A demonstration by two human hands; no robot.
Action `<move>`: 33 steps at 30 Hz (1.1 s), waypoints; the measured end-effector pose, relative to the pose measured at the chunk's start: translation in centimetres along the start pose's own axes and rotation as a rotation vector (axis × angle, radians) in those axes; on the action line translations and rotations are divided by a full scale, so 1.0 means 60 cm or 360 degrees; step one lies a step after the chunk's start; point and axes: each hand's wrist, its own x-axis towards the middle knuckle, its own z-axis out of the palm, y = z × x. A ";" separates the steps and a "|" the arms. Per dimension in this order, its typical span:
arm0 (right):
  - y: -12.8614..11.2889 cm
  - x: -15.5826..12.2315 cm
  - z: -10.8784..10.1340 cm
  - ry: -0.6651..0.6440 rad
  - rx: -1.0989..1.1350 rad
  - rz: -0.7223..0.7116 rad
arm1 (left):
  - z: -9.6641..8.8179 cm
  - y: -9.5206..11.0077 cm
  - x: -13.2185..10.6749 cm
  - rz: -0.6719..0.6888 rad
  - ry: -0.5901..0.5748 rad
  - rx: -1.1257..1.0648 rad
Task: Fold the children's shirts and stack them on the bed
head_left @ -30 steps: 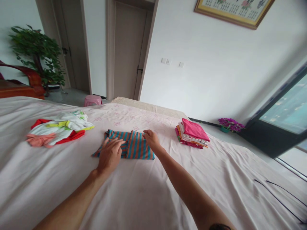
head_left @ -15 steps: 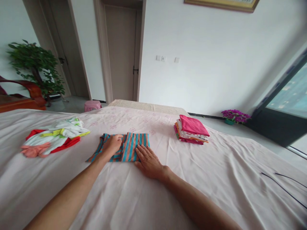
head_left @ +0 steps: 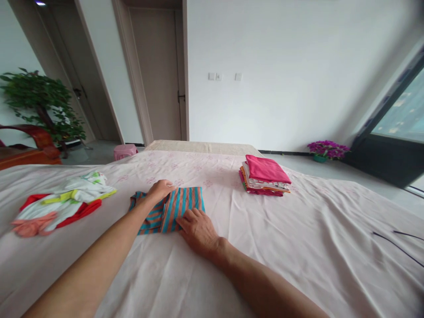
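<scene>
a rumpled heap of clothes [head_left: 74,198] lay on the pale pink sheet [head_left: 308,243] at nine o'clock from the folded blue-and-orange striped cloth [head_left: 185,201]. the left hand [head_left: 160,190], fingers bent, was at the cloth's twelve o'clock edge, while the right hand [head_left: 197,230], fingers slightly curled, rested on its four o'clock corner; whether either gripped fabric could not be told. between two and three o'clock sat a stack of folded clothes [head_left: 267,170], pink on top.

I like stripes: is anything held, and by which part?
Can't tell if the striped cloth is gripped: the left hand is at its far edge, the right hand on its near part.
</scene>
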 end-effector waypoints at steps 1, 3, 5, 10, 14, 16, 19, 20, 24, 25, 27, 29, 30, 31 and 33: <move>0.002 0.003 0.002 0.0007 -0.0012 -0.0001 | 0.001 0.002 0.001 0.0014 -0.0005 0.0016; 0.006 0.007 0.005 0.0013 -0.0016 -0.0010 | 0.000 0.007 -0.001 0.0037 0.0018 0.0023; 0.011 0.009 0.005 0.0032 0.0005 0.0012 | -0.002 0.012 -0.003 0.0053 0.0068 -0.0004; 0.014 0.009 0.004 0.0099 0.0058 0.0076 | 0.000 0.013 -0.012 -0.0018 0.0034 -0.0225; 0.012 0.008 0.009 0.0114 -0.0001 -0.0030 | 0.011 0.006 -0.022 -0.0129 -0.0076 -0.0380; 0.013 0.008 0.011 0.0106 -0.0015 -0.0060 | 0.012 0.003 -0.025 -0.0156 -0.0120 -0.0416; 0.012 0.009 0.009 0.0103 0.0000 -0.0025 | 0.008 -0.002 -0.024 -0.0171 -0.0177 -0.0429; 0.012 0.009 0.008 0.0104 0.0008 -0.0013 | 0.004 -0.003 -0.023 -0.0172 -0.0196 -0.0427; 0.010 0.011 0.004 0.0068 0.0024 -0.0019 | -0.008 -0.012 -0.020 -0.0163 -0.0218 -0.0365; 0.009 0.011 0.004 0.0059 0.0023 -0.0022 | -0.009 -0.013 -0.021 -0.0149 -0.0202 -0.0340; 0.009 0.012 0.004 0.0064 0.0024 -0.0013 | -0.007 -0.014 -0.025 -0.0106 -0.0163 -0.0296; 0.010 0.011 0.005 0.0102 0.0035 0.0002 | -0.002 -0.013 -0.031 -0.0063 -0.0136 -0.0268; 0.010 0.011 0.005 0.0120 0.0038 0.0005 | 0.001 -0.012 -0.034 -0.0048 -0.0129 -0.0254; 0.010 0.010 0.005 0.0128 0.0039 -0.0004 | 0.002 -0.011 -0.036 -0.0039 -0.0125 -0.0237; 0.009 0.009 0.004 0.0117 0.0046 -0.0063 | 0.002 -0.009 -0.040 -0.0032 -0.0119 -0.0173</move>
